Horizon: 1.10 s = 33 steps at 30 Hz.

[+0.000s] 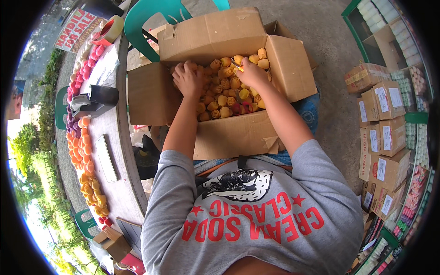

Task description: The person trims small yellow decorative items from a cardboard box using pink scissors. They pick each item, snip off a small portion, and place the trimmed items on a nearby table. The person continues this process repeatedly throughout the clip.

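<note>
An open cardboard box [236, 137] rests in front of me, its flaps folded outward. Inside it lie many yellow and orange rose-shaped flower heads [224, 87], with a few reddish ones near the front. My left hand [188, 79] is at the box's left end, fingers spread over the flower heads; its fingertips are partly hidden. Toward the right rear of the box, my right hand [251, 73] is closed in a pinch. A thin, pale and dark thing shows at its fingertips, too small to name, just above the flower heads.
A long white table [120, 151] on the left holds rows of pink, purple, orange and yellow flower heads [79, 149], a tape roll [111, 30] and a black container [104, 95]. Behind the box stands a green chair [137, 27]. Stacked cartons [385, 114] and shelves line the right.
</note>
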Each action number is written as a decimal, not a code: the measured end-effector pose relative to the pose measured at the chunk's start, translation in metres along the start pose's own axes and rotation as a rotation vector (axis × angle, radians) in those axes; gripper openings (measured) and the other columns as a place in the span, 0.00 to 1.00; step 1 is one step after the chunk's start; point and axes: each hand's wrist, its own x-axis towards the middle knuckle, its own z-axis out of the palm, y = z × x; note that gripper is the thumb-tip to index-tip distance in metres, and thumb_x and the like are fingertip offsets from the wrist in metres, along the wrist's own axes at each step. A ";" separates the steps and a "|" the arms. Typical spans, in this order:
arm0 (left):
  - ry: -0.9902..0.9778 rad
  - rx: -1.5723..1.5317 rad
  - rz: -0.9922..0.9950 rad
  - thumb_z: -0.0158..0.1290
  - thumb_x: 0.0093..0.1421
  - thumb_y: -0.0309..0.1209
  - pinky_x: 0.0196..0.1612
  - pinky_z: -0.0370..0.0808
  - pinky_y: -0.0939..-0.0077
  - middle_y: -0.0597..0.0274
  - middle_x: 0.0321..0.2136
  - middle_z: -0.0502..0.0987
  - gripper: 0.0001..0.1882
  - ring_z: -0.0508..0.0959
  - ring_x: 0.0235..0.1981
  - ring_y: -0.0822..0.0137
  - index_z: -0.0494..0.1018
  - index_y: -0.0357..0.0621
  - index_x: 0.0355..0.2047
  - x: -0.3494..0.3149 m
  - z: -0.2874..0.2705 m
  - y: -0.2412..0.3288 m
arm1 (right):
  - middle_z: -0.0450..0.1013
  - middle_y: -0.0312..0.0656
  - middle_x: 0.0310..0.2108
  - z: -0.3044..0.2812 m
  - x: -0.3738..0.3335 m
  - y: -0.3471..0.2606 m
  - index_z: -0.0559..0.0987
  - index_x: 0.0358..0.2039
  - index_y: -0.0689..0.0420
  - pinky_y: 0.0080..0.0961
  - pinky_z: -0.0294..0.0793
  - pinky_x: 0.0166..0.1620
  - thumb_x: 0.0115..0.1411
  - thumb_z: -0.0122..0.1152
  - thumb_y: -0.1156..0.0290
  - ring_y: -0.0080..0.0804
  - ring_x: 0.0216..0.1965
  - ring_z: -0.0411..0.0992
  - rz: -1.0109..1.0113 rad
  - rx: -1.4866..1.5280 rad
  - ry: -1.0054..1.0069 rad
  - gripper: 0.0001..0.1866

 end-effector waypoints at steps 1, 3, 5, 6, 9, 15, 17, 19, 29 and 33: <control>-0.030 0.019 0.101 0.54 0.51 0.35 0.53 0.64 0.57 0.59 0.50 0.66 0.22 0.66 0.50 0.54 0.68 0.50 0.48 -0.002 -0.004 0.012 | 0.73 0.53 0.41 -0.001 -0.001 0.000 0.61 0.51 0.59 0.43 0.74 0.41 0.57 0.51 0.59 0.49 0.42 0.74 0.005 0.005 -0.003 0.25; -0.179 0.026 0.436 0.52 0.51 0.33 0.53 0.63 0.57 0.64 0.50 0.66 0.22 0.66 0.50 0.58 0.69 0.50 0.48 -0.007 -0.007 0.030 | 0.73 0.53 0.42 0.000 0.000 0.000 0.62 0.50 0.59 0.43 0.74 0.41 0.57 0.51 0.58 0.49 0.43 0.74 0.000 0.009 0.007 0.25; -0.264 -0.012 0.778 0.49 0.52 0.26 0.54 0.64 0.65 0.65 0.52 0.66 0.21 0.67 0.52 0.61 0.68 0.49 0.48 -0.016 0.008 0.042 | 0.73 0.53 0.42 0.004 0.001 -0.001 0.62 0.49 0.59 0.43 0.74 0.42 0.57 0.51 0.58 0.49 0.43 0.73 -0.024 0.004 0.031 0.24; -0.457 0.042 0.819 0.48 0.53 0.23 0.53 0.67 0.69 0.65 0.53 0.65 0.22 0.67 0.52 0.59 0.66 0.48 0.50 -0.023 0.018 0.045 | 0.73 0.52 0.41 0.006 0.002 0.000 0.63 0.48 0.58 0.42 0.73 0.42 0.57 0.51 0.58 0.48 0.43 0.73 -0.014 0.012 0.043 0.23; -0.400 -0.031 0.706 0.48 0.53 0.22 0.50 0.70 0.67 0.59 0.49 0.65 0.23 0.67 0.50 0.56 0.64 0.47 0.51 -0.027 0.025 0.056 | 0.74 0.50 0.41 0.004 0.004 0.003 0.65 0.46 0.56 0.42 0.73 0.42 0.57 0.51 0.56 0.48 0.42 0.73 0.014 0.023 0.058 0.22; -0.305 -0.128 0.265 0.51 0.54 0.25 0.41 0.75 0.67 0.53 0.38 0.68 0.16 0.72 0.43 0.56 0.69 0.46 0.45 -0.024 0.038 0.028 | 0.74 0.51 0.39 -0.001 0.000 -0.004 0.64 0.45 0.59 0.42 0.74 0.41 0.56 0.52 0.57 0.48 0.41 0.74 0.004 0.025 0.040 0.22; -0.488 -0.497 -0.142 0.51 0.55 0.28 0.36 0.75 0.70 0.53 0.33 0.70 0.14 0.74 0.36 0.58 0.69 0.43 0.43 -0.007 0.035 0.014 | 0.75 0.50 0.38 -0.003 0.000 -0.004 0.66 0.44 0.58 0.42 0.74 0.40 0.56 0.53 0.57 0.48 0.40 0.74 0.016 0.050 0.052 0.21; -0.573 -1.053 -0.619 0.50 0.56 0.35 0.28 0.72 0.73 0.56 0.25 0.72 0.13 0.74 0.25 0.64 0.69 0.40 0.38 0.004 0.026 0.003 | 0.75 0.49 0.35 0.000 0.000 -0.004 0.69 0.41 0.57 0.42 0.74 0.39 0.55 0.54 0.56 0.48 0.38 0.74 -0.083 0.112 0.127 0.19; -1.035 -1.765 -0.862 0.38 0.61 0.44 0.16 0.56 0.82 0.62 0.23 0.70 0.16 0.62 0.16 0.75 0.67 0.47 0.29 0.012 -0.008 0.011 | 0.75 0.44 0.26 0.003 -0.011 -0.016 0.74 0.28 0.55 0.38 0.73 0.31 0.51 0.60 0.58 0.44 0.30 0.75 -0.451 0.081 0.193 0.13; -1.016 -1.699 -0.781 0.37 0.61 0.42 0.19 0.61 0.81 0.64 0.25 0.70 0.14 0.65 0.20 0.74 0.66 0.46 0.33 0.011 -0.019 0.027 | 0.74 0.44 0.25 0.008 -0.008 -0.010 0.75 0.27 0.55 0.39 0.73 0.31 0.51 0.60 0.60 0.44 0.29 0.75 -0.482 0.021 0.193 0.12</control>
